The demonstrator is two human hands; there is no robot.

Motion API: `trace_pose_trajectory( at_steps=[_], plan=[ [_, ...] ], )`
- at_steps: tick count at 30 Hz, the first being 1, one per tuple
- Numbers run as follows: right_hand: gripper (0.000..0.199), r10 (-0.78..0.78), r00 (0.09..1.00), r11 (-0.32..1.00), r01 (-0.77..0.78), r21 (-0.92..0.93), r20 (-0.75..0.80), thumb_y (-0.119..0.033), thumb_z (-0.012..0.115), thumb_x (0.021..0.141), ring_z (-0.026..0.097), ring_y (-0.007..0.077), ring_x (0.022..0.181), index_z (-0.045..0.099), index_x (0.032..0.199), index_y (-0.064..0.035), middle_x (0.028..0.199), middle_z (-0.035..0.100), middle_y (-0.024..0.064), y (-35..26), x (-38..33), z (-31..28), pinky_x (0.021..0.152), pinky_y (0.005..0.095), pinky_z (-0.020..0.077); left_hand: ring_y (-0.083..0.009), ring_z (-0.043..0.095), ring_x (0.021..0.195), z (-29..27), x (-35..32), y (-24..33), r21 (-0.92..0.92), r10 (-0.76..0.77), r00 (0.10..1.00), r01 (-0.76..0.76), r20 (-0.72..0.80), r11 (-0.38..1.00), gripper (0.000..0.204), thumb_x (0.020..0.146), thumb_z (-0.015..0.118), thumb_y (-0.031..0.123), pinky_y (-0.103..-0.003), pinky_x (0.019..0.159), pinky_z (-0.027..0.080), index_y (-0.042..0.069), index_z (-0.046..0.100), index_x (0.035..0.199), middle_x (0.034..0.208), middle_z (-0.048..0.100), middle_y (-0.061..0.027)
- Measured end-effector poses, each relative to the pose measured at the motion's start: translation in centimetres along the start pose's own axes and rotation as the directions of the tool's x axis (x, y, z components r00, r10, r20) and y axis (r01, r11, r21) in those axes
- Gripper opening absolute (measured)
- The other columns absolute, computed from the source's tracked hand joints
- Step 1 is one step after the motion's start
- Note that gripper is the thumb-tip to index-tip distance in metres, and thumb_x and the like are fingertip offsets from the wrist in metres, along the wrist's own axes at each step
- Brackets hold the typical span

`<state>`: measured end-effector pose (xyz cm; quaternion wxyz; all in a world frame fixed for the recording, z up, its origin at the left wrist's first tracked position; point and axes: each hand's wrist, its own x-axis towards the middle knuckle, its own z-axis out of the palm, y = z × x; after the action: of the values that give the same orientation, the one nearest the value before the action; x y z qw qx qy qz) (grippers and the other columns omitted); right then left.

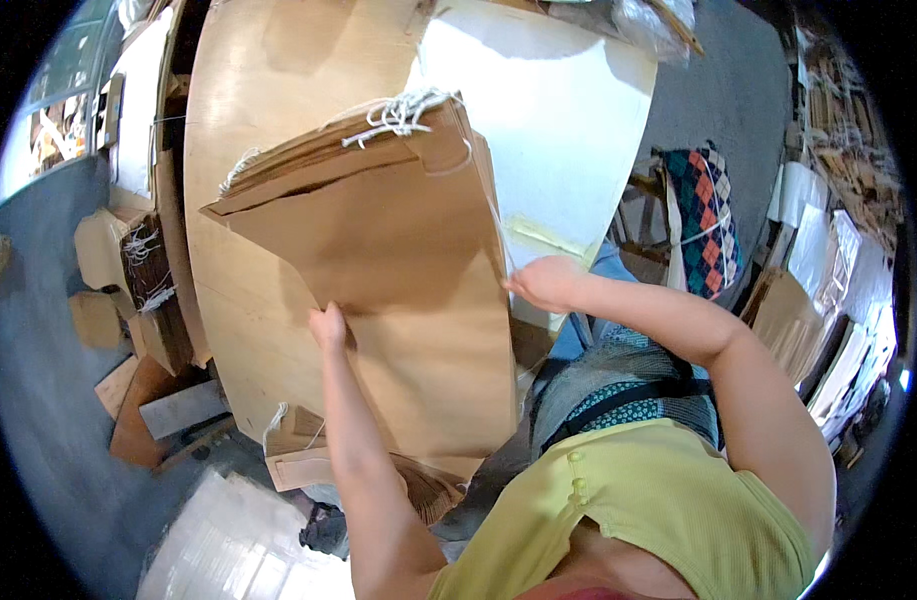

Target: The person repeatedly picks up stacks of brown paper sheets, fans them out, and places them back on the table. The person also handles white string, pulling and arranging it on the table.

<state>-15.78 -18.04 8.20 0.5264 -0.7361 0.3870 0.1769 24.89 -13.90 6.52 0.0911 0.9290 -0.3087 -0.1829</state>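
Note:
A thick pile of brown paper bags (418,280) lies on the table in front of me, with white cord handles (403,112) bunched along its far end. The topmost bag is partly folded at its left side, leaving a dark gap beneath its far edge. My left hand (328,327) is closed on that bag's left edge, thumb on the upper face. At the right edge of the pile, my right hand (550,284) is closed in a pinch. A thin pale strand, looking like white cord, runs from the far corner down to its fingertips.
Beneath the pile is a pale wooden table (253,330) with a white sheet (538,120) on its right part. More brown bags (303,470) hang at the near edge. A stool with a checkered cushion (700,220) stands right; bundled bags (153,270) stand left.

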Motion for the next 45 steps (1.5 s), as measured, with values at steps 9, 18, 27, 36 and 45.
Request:
trace_pose_trajectory(
  at_steps=[9, 18, 27, 36, 45],
  plan=[
    [0.033, -0.429, 0.903, 0.211, 0.059, 0.976, 0.038, -0.026, 0.041, 0.102, 0.062, 0.0088, 0.066, 0.061, 0.115, -0.0031, 0.074, 0.063, 0.0023, -7.6, -11.6, -21.7, 0.058, 0.0233, 0.0488, -0.0167, 0.056, 0.100, -4.2, -22.6, 22.9, -0.623, 0.692, 0.260, 0.703, 0.674, 0.343, 0.047, 0.096, 0.049, 0.042, -0.032, 0.089, 0.043, 0.003, 0.056, 0.122, 0.107, 0.059, -0.0073],
    [0.016, -0.136, 0.983, 0.961, 0.160, -0.226, 0.120, -0.024, 0.065, 0.085, 0.062, 0.0269, 0.074, 0.070, 0.094, -0.0119, 0.077, 0.064, 0.0102, 11.2, -13.2, -22.0, 0.070, 0.0411, 0.0488, -0.0018, 0.054, 0.069, -23.7, -7.0, 21.1, 0.088, -0.115, 0.090, 0.259, 0.989, 0.962, 0.025, 0.092, 0.062, 0.025, -0.017, 0.059, 0.042, 0.003, 0.070, 0.102, 0.082, 0.067, -0.0002],
    [0.024, 0.178, 0.839, 0.911, 0.058, 0.409, -0.514, -0.023, 0.054, 0.094, 0.051, 0.0154, 0.082, 0.071, 0.087, -0.0067, 0.081, 0.058, 0.0029, 8.0, 0.1, -27.1, 0.080, 0.0290, 0.0393, -0.0057, 0.048, 0.060, -26.4, 15.4, 25.7, -0.543, 0.450, 0.870, -0.283, 0.201, 0.790, 0.023, 0.095, 0.057, 0.029, -0.021, 0.055, 0.040, 0.007, 0.066, 0.095, 0.069, 0.052, 0.0044],
    [0.029, 0.534, 0.831, 0.303, -0.014, 0.953, -0.158, -0.024, 0.056, 0.095, 0.061, 0.0100, 0.071, 0.067, 0.106, 0.0006, 0.088, 0.069, 0.0045, 7.7, 14.9, -12.1, 0.065, 0.0263, 0.0511, -0.0100, 0.060, 0.065, 4.1, 22.4, 8.1, -0.450, -0.055, 0.776, 0.420, 0.628, 0.788, 0.023, 0.094, 0.056, 0.026, -0.025, 0.062, 0.048, 0.005, 0.066, 0.095, 0.077, 0.065, -0.0041],
    [0.028, 0.448, 0.884, 0.208, -0.247, 0.946, 0.133, -0.030, 0.051, 0.096, 0.057, 0.0086, 0.073, 0.064, 0.102, -0.0056, 0.080, 0.061, -0.0012, -0.2, 8.2, -17.1, 0.066, 0.0251, 0.0467, -0.0090, 0.056, 0.061, -4.8, 11.9, -1.2, -0.059, 0.064, 0.991, -0.057, 0.120, 0.997, 0.022, 0.094, 0.056, 0.025, -0.024, 0.057, 0.044, 0.005, 0.064, 0.089, 0.070, 0.061, -0.0018]
  ],
)
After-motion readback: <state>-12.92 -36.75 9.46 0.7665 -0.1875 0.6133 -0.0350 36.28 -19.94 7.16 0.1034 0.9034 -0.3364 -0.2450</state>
